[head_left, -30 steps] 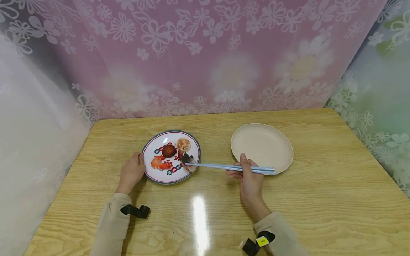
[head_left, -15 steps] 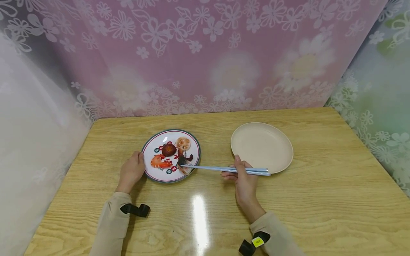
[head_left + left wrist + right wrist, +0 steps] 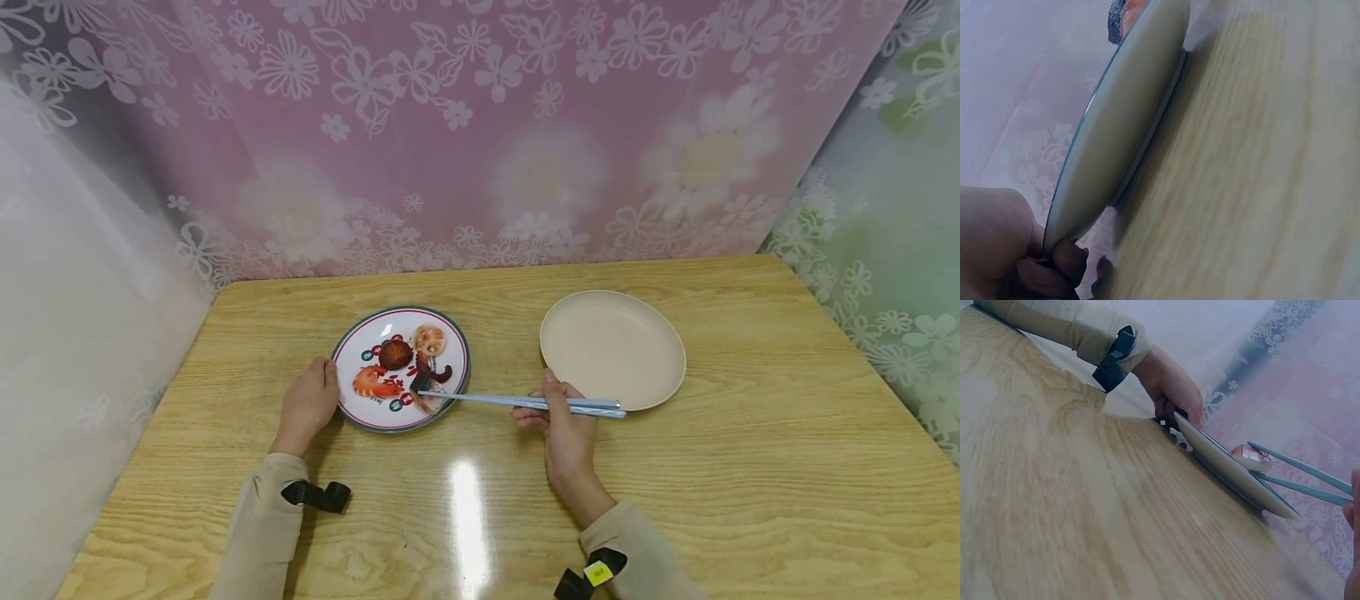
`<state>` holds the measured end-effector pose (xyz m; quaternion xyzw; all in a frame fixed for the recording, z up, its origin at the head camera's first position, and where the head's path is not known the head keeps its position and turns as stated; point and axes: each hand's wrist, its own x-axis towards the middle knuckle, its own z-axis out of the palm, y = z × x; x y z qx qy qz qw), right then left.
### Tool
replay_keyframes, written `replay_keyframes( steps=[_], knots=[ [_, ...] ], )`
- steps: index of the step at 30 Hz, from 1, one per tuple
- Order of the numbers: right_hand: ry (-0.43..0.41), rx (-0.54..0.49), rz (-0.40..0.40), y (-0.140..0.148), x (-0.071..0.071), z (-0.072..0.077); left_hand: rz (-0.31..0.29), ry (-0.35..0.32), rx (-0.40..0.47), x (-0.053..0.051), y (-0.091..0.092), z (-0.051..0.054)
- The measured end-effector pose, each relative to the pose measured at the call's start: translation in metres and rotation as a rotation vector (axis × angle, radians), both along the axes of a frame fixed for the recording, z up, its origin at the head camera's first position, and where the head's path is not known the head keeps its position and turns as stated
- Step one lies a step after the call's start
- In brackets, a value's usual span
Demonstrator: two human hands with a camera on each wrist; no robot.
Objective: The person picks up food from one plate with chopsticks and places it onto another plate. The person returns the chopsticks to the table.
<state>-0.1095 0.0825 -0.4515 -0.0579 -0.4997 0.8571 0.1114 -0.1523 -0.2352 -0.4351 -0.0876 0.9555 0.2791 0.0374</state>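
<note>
On the left of the table, my left hand point(image 3: 309, 406) pinches the rim of a white, dark-edged plate point(image 3: 367, 333) between thumb and fingers; its underside point(image 3: 1110, 125) fills the left wrist view. My right hand point(image 3: 568, 442) holds a pair of pale blue chopsticks point(image 3: 487, 399), which point left over the plate. Their tips are at a piece of fish point(image 3: 429, 400) with dark skin. In the right wrist view the chopsticks stand apart at the fish piece point(image 3: 1254, 458). Also on the plate are a shrimp point(image 3: 375, 383), a shiitake mushroom point(image 3: 395, 355), a lotus root slice point(image 3: 430, 340) and a dark red curled piece point(image 3: 442, 372).
A beige oval plate point(image 3: 615, 342) with nothing on it stands at the right, just beyond my right hand. The wooden table point(image 3: 390, 533) ends at the back against a pink flowered curtain point(image 3: 450, 167). Both wrists wear black camera straps.
My right hand has moved left with the chopsticks. The fish piece has shifted a little left on the plate, away from the dark red curled piece. My left hand has stayed put.
</note>
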Motion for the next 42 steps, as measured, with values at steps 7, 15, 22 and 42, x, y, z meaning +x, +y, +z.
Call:
replay_keyframes(
  steps=[7,15,22,42],
  knots=[
    [-0.013,0.016,0.014,-0.003,0.002,-0.001,0.000,0.012,-0.008,0.000,0.000,0.001],
    [0.000,0.030,0.022,-0.008,0.004,-0.002,0.002,0.008,-0.009,0.000,0.000,0.000],
    [-0.004,0.046,0.039,-0.012,0.006,-0.002,0.003,0.005,-0.004,0.001,0.000,0.001],
    [-0.001,0.067,0.039,-0.034,0.009,-0.003,0.002,0.049,-0.025,0.001,0.001,0.000]
  ],
)
